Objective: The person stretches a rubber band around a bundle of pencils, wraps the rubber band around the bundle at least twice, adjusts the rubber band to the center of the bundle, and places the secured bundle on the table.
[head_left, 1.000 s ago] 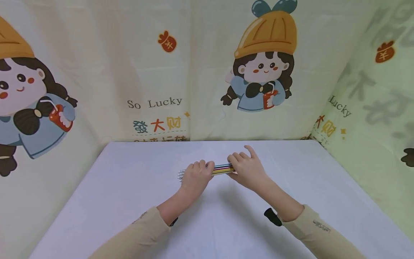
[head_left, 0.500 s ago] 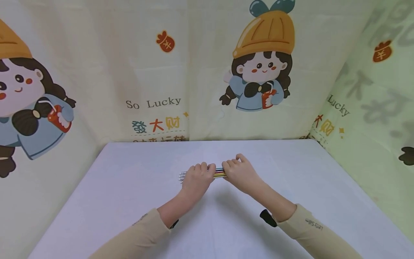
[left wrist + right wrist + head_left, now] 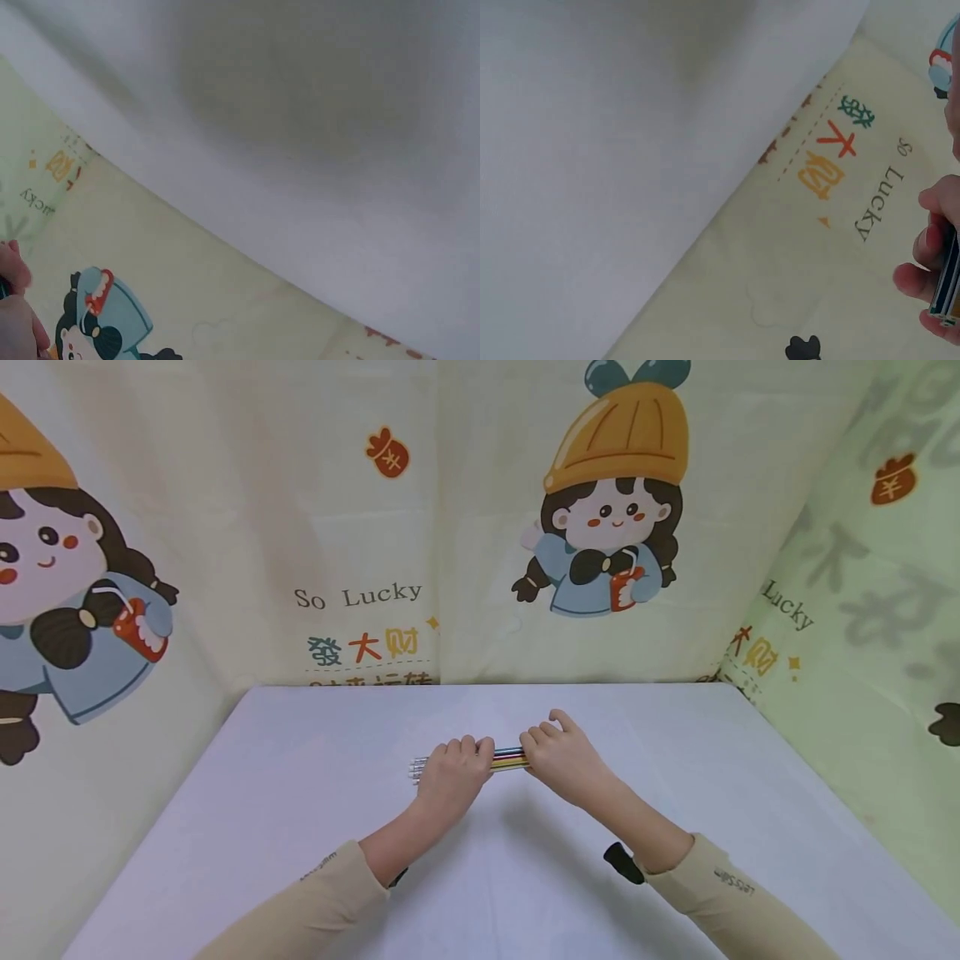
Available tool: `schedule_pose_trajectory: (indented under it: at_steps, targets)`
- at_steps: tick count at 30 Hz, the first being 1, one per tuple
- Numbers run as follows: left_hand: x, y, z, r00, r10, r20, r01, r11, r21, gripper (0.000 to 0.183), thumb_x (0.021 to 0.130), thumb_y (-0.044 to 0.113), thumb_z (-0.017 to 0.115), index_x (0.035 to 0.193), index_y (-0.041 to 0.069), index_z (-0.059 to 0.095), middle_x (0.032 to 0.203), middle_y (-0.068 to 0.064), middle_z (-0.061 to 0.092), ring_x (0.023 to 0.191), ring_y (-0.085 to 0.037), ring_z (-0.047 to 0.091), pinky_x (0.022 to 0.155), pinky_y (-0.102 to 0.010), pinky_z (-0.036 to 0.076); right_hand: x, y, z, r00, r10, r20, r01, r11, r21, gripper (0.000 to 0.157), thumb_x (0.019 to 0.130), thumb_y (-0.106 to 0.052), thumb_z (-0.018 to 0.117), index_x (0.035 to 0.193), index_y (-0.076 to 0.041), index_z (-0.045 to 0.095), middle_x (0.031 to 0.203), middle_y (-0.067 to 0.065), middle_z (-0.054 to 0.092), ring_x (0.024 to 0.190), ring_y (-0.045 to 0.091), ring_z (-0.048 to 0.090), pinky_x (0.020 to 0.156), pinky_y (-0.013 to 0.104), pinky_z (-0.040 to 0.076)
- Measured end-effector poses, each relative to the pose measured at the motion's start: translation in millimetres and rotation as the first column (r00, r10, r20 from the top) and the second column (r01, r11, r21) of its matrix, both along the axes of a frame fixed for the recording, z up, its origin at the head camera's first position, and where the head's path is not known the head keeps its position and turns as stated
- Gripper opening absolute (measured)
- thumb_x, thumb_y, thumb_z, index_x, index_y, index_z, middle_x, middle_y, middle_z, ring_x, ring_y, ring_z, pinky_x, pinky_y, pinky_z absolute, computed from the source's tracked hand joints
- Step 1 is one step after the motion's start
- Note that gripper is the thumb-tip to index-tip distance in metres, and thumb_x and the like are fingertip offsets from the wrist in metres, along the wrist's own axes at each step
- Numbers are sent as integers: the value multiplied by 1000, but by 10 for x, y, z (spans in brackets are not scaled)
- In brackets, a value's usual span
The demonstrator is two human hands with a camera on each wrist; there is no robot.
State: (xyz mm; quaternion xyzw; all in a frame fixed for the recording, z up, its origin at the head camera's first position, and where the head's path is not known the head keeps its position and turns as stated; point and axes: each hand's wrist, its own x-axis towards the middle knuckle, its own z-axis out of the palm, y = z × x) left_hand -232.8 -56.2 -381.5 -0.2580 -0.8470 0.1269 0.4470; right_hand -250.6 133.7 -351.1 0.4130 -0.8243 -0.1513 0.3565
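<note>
Coloured pens [image 3: 507, 759] bundled, left hand [image 3: 450, 774] and right hand [image 3: 564, 758] both curled round them, above white table [image 3: 300, 827]

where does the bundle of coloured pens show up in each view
Head: the bundle of coloured pens lies level at mid-frame above the white table, gripped by the left hand and the right hand.
Left wrist: not visible; only fingers at the lower left edge.
Right wrist: one end at the right edge, between fingers.
Shared landmark: the printed cartoon curtain, seen in all three views.
</note>
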Motion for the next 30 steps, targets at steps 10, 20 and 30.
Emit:
schedule_pose_trajectory:
  at_steps: [10,20,30]
  targets:
    - [-17,16,10,1000,-1,9,1,1000,-15,34,73,31,76,79,8,51,62,-3,56,49,-12,53,44,-19,39,1,-49,-45,997,-21,68,27,996,-88,31,69,-27,77,79,-9,54,67,-2,59,61,14,57,80,38,40]
    - [-41,-138,36,998,-33,53,35,999,-30,44,66,36,80,87,7,55,72,-5,58,60,-16,56,52,-23,42,-3,57,-47,991,-84,107,93,992,-82,34,70,-28,77,76,-10,48,62,-2,53,61,16,54,86,41,37]
    - [-127,-395,-43,998,-47,-30,46,998,-39,21,76,15,72,77,6,52,62,-6,50,57,-19,49,58,-29,34,-19,114,-132,977,-151,153,165,983,-82,33,71,-26,75,73,-11,46,60,-3,52,59,14,51,87,40,35]
